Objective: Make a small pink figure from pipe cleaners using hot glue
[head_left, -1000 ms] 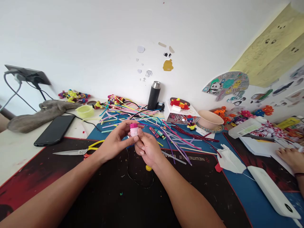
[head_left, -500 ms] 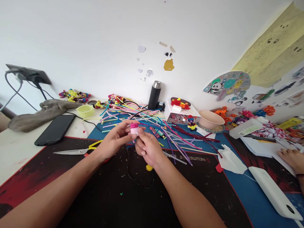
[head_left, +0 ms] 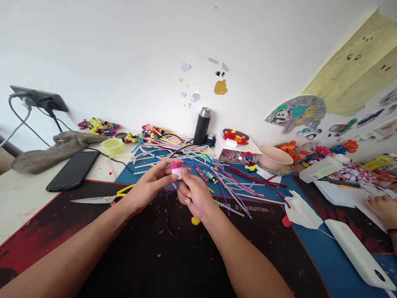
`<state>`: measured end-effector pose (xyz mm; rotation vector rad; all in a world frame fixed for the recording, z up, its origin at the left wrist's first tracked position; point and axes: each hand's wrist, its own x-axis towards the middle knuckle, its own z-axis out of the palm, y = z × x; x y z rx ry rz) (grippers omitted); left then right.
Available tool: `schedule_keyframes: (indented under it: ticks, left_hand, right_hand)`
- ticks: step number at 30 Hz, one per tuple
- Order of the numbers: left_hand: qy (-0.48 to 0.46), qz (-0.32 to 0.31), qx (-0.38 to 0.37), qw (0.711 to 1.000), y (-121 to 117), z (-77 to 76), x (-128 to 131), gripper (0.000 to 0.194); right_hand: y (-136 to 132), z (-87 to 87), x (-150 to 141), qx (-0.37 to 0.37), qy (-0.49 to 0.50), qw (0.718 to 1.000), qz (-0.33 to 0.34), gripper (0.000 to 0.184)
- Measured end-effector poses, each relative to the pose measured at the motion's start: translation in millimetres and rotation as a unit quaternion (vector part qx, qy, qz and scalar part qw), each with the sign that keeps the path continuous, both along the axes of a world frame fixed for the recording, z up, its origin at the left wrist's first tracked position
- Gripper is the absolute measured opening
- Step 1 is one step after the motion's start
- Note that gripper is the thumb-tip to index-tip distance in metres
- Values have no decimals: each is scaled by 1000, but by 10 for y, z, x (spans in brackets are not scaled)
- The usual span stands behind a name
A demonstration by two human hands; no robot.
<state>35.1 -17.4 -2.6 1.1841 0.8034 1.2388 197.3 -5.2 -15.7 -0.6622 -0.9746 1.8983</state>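
A small pink coiled pipe-cleaner piece point(head_left: 177, 170) is pinched between both my hands just above the dark desk mat point(head_left: 77, 215). My left hand point(head_left: 151, 184) grips it from the left with thumb and fingers closed. My right hand point(head_left: 194, 193) holds it from the right, fingers curled round its lower part. A blue strand hangs from below the piece. A heap of loose coloured pipe cleaners point(head_left: 192, 159) lies right behind my hands.
Yellow-handled scissors point(head_left: 99, 198) lie left of my hands, with a black phone point(head_left: 72, 170) and grey cloth point(head_left: 56, 148) further left. A black flask point(head_left: 202, 125), white box point(head_left: 235, 149) and bowl point(head_left: 274, 157) stand behind. Another person's hand point(head_left: 383, 209) rests at the right by a white power bank point(head_left: 356, 254).
Both hands have kept hold of the pink piece and turned it slightly; the fingers shifted a little. The view drifted slightly.
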Motion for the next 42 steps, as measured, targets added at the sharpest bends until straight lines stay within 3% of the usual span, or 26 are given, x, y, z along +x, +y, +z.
schedule_keyframes:
  ticks: [15, 29, 37, 42]
  left_hand:
    - [-45, 15, -31, 998, 59, -99, 79, 43]
    - [-77, 9, -83, 994, 65, -103, 103, 47]
    - [-140, 5, -108, 984, 75, -112, 56, 39]
    - [-144, 12, -106, 984, 77, -91, 50, 45]
  right_hand:
    - [40, -63, -10, -18, -21, 999, -29, 57]
    - [47, -120, -34, -8, -34, 999, -35, 56]
    - [43, -102, -23, -20, -2, 1000, 16, 54]
    - [34, -92, -18, -15, 6, 999, 29, 56]
